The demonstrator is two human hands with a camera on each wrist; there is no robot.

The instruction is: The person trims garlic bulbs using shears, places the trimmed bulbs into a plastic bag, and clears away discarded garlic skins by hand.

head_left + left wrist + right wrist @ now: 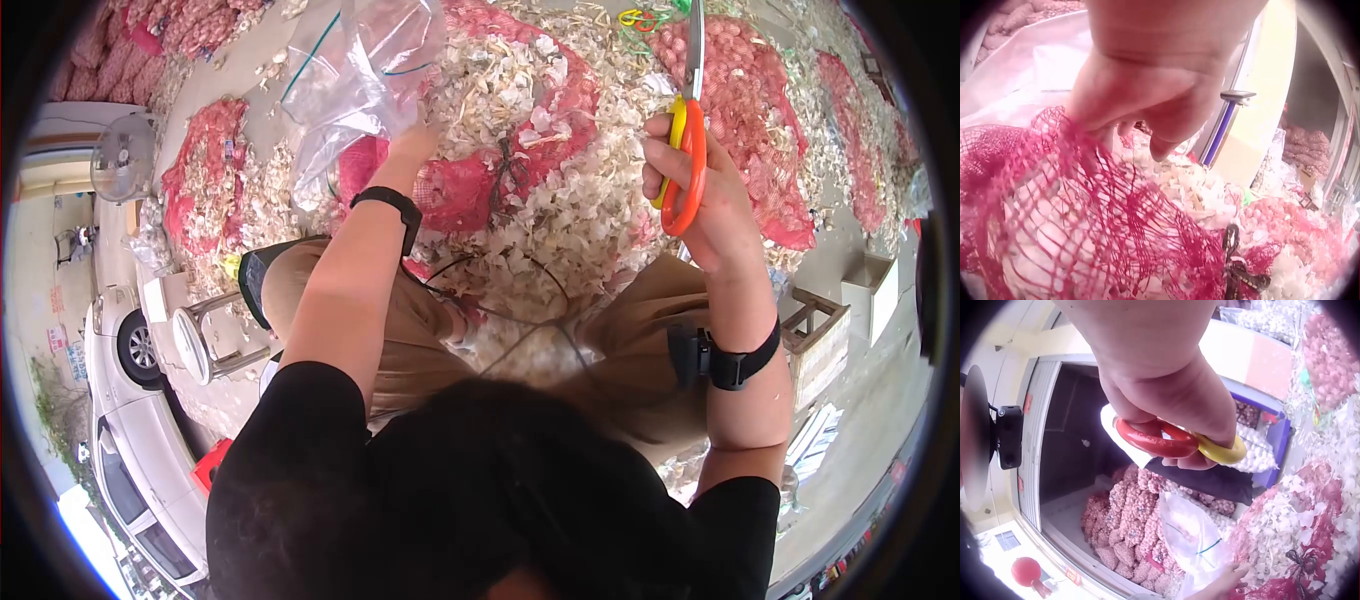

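Observation:
My right hand [715, 205] grips a pair of scissors [682, 170] by its orange and yellow handles, the blades pointing away from me. The right wrist view shows the handles [1157, 439] under the palm. My left hand [415, 142] reaches to the mouth of a red mesh bag [455, 205] full of pale, papery garlic skins. Close by it stands a clear plastic bag [345, 110]. In the left wrist view the red netting [1079, 206] partly covers the fingers, and I cannot tell whether they hold anything. A dark cord [1235, 269] is knotted on the mesh.
Loose skins [560, 260] cover the ground between my knees. Another red mesh bag [740, 120] lies to the right, with green- and yellow-handled scissors [637, 18] beyond. A stool [200, 345] stands left and a wooden one [815, 325] right. Full sacks [1129, 531] are piled farther off.

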